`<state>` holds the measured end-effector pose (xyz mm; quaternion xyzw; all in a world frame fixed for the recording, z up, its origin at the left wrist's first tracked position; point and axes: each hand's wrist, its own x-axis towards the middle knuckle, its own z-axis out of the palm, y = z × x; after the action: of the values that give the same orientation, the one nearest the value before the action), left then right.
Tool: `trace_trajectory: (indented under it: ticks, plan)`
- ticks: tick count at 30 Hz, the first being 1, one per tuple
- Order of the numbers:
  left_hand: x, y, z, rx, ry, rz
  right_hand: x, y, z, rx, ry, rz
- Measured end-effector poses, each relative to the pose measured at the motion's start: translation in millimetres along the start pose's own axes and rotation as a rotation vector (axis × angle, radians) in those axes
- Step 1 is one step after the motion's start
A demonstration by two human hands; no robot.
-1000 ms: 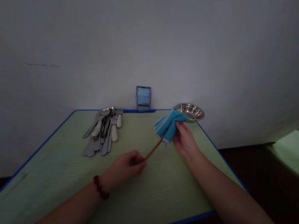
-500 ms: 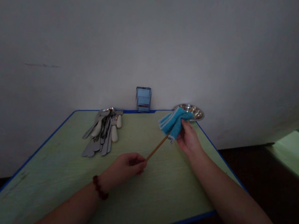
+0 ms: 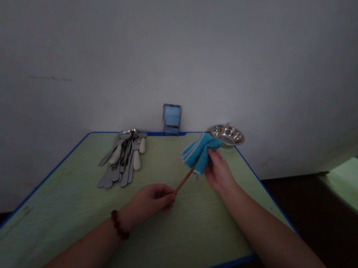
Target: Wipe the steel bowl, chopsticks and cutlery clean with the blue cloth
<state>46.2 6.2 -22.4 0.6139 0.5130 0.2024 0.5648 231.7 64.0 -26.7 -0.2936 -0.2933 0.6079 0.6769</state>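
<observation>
My left hand [image 3: 154, 198] is closed around the lower end of a thin wooden stick [image 3: 183, 181], held slanted up to the right over the pale green table [image 3: 68, 207]. My right hand [image 3: 218, 171] grips a folded blue cloth [image 3: 199, 153] that is wrapped round the stick's upper end, hiding the tip. A red bead bracelet [image 3: 119, 225] circles my left wrist.
A pile of metal cutlery [image 3: 124, 155], some pieces with white handles, lies at the back left of the table. A steel bowl [image 3: 227, 134] stands at the back right corner, just behind the cloth. A small blurred box [image 3: 171, 118] leans on the white wall.
My right hand has slid the blue cloth back down the stick toward my left hand, after having moved it up toward the bowl half a second ago. My left hand has stayed in place.
</observation>
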Motion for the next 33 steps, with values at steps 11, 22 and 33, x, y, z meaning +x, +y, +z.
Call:
trace_trajectory:
  ticks: [11, 22, 33]
  plan:
    - [1.5, -1.2, 0.7, -0.025, 0.042, 0.029, -8.5, 7.4, 6.7, 0.010, -0.008, 0.043]
    - [3.8, -1.4, 2.2, -0.057, 0.101, 0.063, -19.1, 12.2, 15.9, -0.021, 0.018, 0.078]
    - [9.0, -8.0, 2.4, -0.033, 0.130, 0.117, -25.3, 18.4, 19.6, -0.044, -0.013, 0.108]
